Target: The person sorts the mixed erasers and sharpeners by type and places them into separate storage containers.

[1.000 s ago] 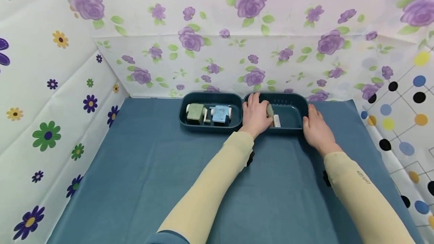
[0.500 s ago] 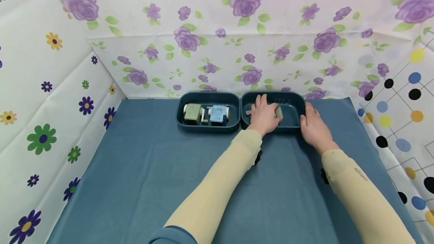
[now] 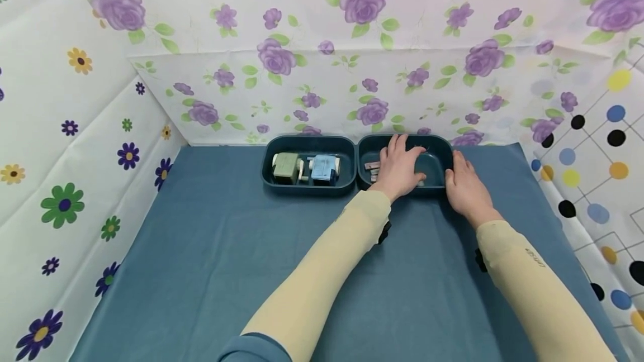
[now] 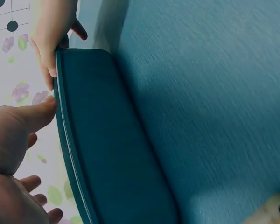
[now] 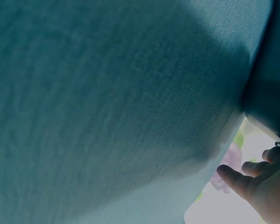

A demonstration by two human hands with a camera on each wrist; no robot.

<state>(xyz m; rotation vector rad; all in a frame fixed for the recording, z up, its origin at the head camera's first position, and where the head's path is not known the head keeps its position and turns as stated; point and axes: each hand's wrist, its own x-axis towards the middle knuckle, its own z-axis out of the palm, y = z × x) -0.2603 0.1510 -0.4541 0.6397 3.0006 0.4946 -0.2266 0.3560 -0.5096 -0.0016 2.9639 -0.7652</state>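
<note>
My left hand (image 3: 399,167) reaches into the right-hand dark teal tray (image 3: 439,165), fingers spread and thumb apart. Just left of it, a few small pinkish and white blocks, eraser-like, (image 3: 373,166) lie in the tray, partly covered. A pale piece (image 3: 420,183) shows by the thumb; most of it is hidden. My right hand (image 3: 469,187) rests with straight fingers along the tray's right end. In the left wrist view, the tray's outer wall (image 4: 112,135) hides what lies inside.
A second teal tray (image 3: 308,189) adjoins on the left. It holds a green crank pencil sharpener (image 3: 287,168) and a blue one (image 3: 324,168). Behind both trays rises a flowered cloth wall (image 3: 322,71). A blue cloth (image 3: 251,250) covers the table.
My left hand has moved right within the tray and let go of the greenish block by its thumb. The pinkish and white blocks now show on its left. The right hand stays at the tray's end.
</note>
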